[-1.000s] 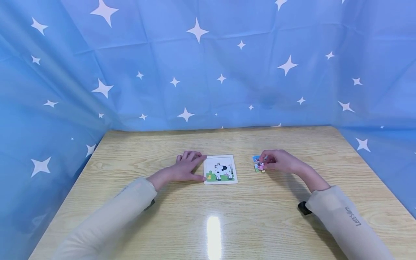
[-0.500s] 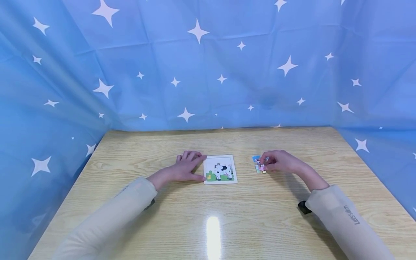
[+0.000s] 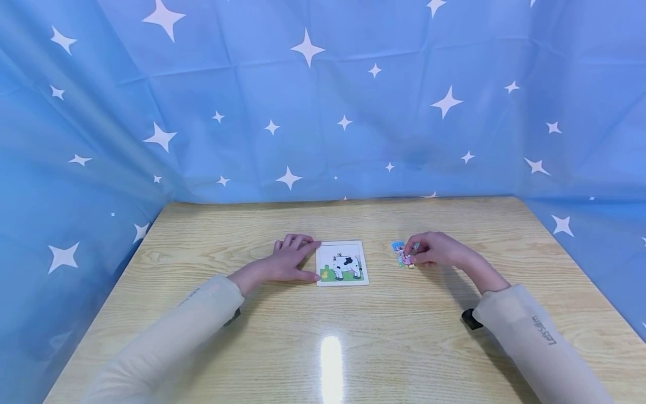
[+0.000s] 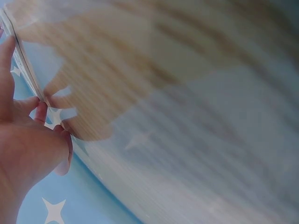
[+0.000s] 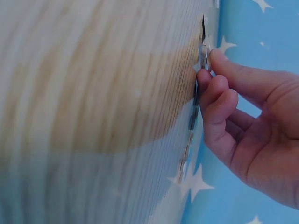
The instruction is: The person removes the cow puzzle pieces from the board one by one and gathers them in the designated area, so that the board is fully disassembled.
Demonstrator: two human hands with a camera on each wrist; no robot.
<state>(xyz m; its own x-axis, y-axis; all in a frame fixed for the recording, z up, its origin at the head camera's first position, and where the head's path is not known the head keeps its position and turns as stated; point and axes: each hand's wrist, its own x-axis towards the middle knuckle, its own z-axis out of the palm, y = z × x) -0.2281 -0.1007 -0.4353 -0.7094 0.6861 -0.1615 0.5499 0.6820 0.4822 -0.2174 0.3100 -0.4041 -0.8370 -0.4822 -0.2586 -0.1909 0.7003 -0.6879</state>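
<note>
A square white-framed jigsaw puzzle [image 3: 342, 264] with a cow on green grass lies on the table in the head view; the upper part inside its frame is plain white. My left hand [image 3: 290, 260] spreads at its left side, index finger at the upper corner and thumb at the lower one. That hand [image 4: 32, 135] touches the board's edge in the left wrist view. To the right, my right hand [image 3: 435, 250] pinches a puzzle piece [image 5: 204, 56] between thumb and fingertips. Several colourful puzzle pieces [image 3: 398, 247] lie close together under and beside those fingers, partly hidden.
The wooden table [image 3: 262, 336] runs back to a blue curtain [image 3: 323, 112] with white stars. A bright reflection shows near the table's front middle. Dark wrist-camera mounts [image 3: 471, 319] sit under the sleeves.
My right fingers have shifted slightly among the puzzle pieces, and a pink piece at the thumb has turned a little. The left hand and the cow board have stayed put.
</note>
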